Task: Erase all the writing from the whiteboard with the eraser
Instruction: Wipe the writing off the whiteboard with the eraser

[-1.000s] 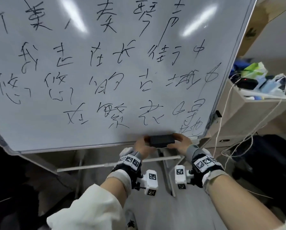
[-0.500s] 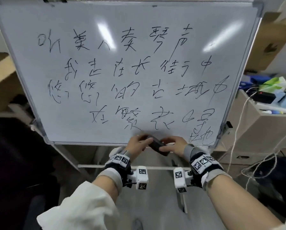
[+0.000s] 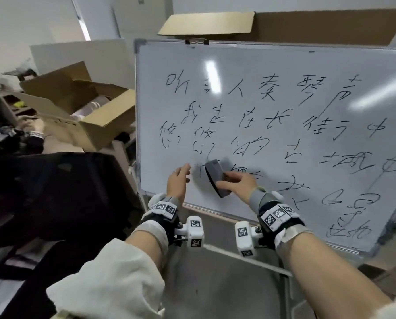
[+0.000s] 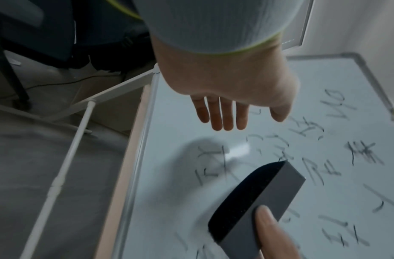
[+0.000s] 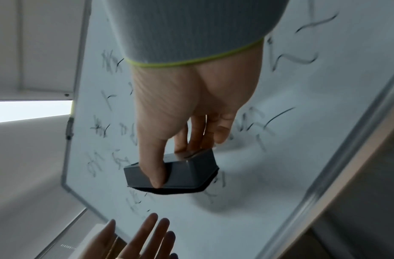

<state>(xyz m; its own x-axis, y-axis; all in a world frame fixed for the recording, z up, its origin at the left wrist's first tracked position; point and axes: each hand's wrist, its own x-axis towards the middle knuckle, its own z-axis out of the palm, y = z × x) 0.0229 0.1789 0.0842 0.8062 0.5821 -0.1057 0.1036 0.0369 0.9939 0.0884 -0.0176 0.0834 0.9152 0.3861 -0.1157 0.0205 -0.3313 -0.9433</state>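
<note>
A whiteboard (image 3: 272, 65) on a stand carries several rows of black handwritten characters. My right hand (image 3: 236, 183) grips a dark grey eraser (image 3: 216, 178) by its sides, thumb (image 5: 155, 173) on one side and fingers on the other, with its black felt face (image 4: 240, 198) turned to the board's lower left writing. The eraser (image 5: 174, 173) is at or just off the surface; contact is unclear. My left hand (image 3: 179, 178) hovers open just left of the eraser, its fingers (image 4: 222, 115) straight and holding nothing.
An open cardboard box (image 3: 84, 111) stands left of the board on cluttered shelving. A dark mass (image 3: 54, 192) fills the lower left. The board's white stand rail (image 4: 58, 175) runs below its bottom edge, above grey floor (image 3: 215, 284).
The eraser has gone from both hands below the board's bottom edge up onto the lower left writing. My left hand has let go and opened. The head view has swung left.
</note>
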